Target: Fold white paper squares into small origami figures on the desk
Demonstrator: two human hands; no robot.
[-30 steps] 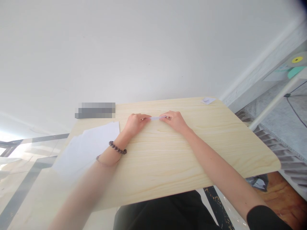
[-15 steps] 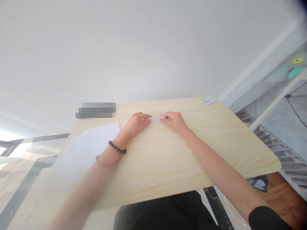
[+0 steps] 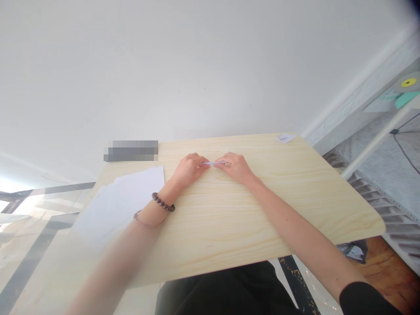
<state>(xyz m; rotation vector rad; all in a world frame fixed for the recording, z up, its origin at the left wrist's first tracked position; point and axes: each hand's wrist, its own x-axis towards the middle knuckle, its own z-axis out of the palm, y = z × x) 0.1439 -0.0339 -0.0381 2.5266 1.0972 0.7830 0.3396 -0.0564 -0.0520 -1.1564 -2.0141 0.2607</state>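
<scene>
A small piece of folded white paper [image 3: 211,163] is held over the far middle of the wooden table, seen nearly edge-on as a thin strip. My left hand [image 3: 192,168] pinches its left end between thumb and fingers. At the other end, my right hand [image 3: 234,167] grips it the same way. Only a short stretch of the paper shows between the fingertips; the rest is hidden by my fingers.
White paper sheets [image 3: 131,192] lie in a pile on the left of the table [image 3: 210,245]. Behind them is a blurred-out grey object [image 3: 133,151]. A small folded paper piece [image 3: 285,138] rests at the far right corner, close to the wall [image 3: 203,65].
The paper has tilted from showing a wider face to a thin edge. My hands have drawn slightly closer together, the left one shifting a little to the right.
</scene>
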